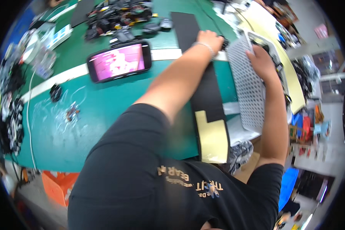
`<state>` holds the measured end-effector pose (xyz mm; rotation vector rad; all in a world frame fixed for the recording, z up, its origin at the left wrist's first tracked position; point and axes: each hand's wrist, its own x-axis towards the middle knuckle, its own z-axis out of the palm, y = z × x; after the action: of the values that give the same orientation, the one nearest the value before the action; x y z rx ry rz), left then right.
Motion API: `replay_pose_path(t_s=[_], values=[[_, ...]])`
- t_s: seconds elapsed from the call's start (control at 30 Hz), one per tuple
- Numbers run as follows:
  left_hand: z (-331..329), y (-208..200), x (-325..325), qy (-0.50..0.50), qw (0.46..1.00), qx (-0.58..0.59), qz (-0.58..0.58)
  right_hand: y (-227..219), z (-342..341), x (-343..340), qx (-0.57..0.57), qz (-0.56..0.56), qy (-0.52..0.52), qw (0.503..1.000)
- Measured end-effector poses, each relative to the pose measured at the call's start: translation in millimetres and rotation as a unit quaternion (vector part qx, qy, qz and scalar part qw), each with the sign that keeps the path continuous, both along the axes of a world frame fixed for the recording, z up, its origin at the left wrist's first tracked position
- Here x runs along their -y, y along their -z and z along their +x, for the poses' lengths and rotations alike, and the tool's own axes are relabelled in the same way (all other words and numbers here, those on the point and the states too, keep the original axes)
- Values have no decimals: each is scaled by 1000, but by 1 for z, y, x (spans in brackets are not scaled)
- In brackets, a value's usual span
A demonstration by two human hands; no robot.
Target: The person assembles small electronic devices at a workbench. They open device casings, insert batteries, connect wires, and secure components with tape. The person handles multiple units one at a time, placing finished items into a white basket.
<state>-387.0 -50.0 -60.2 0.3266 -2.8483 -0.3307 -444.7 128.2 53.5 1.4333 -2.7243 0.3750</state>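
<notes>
My left hand (210,41) reaches across the bench to the strip's far right side, its fingers curled at a small black object (224,42). Most of that object is hidden, so I cannot make out its kind. A bracelet circles the wrist. My right hand (262,63) grips the rim of a light grey perforated plastic basket (246,82), with the thumb over the near wall. The basket stands tilted at the bench's right side. Black items (278,63) show inside it, partly covered by my hand and forearm.
A phone (119,61) playing a picture lies on the green bench (103,111). Behind it sits a pile of black parts (119,15). A black strip (205,90) crosses the bench, with yellow card (212,142) on it. An orange bin (57,186) stands below left.
</notes>
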Motion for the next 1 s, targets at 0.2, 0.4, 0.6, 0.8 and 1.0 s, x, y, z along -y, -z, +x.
replay_pose_path(t_s=[0.2,0.4,0.6,0.8,1.0], values=[[11,-8,21,-131,964,-152,175,-1,9,6,-17,75,80,994],[46,-40,18,-109,858,-387,321,-15,36,23,-156,-39,50,986],[161,-88,-38,94,795,-441,405,-16,76,23,394,-193,-40,897],[274,-98,-29,294,892,-310,147,6,171,10,799,-128,-246,534],[343,-91,-27,208,956,-204,36,50,256,12,798,-313,-130,498]])
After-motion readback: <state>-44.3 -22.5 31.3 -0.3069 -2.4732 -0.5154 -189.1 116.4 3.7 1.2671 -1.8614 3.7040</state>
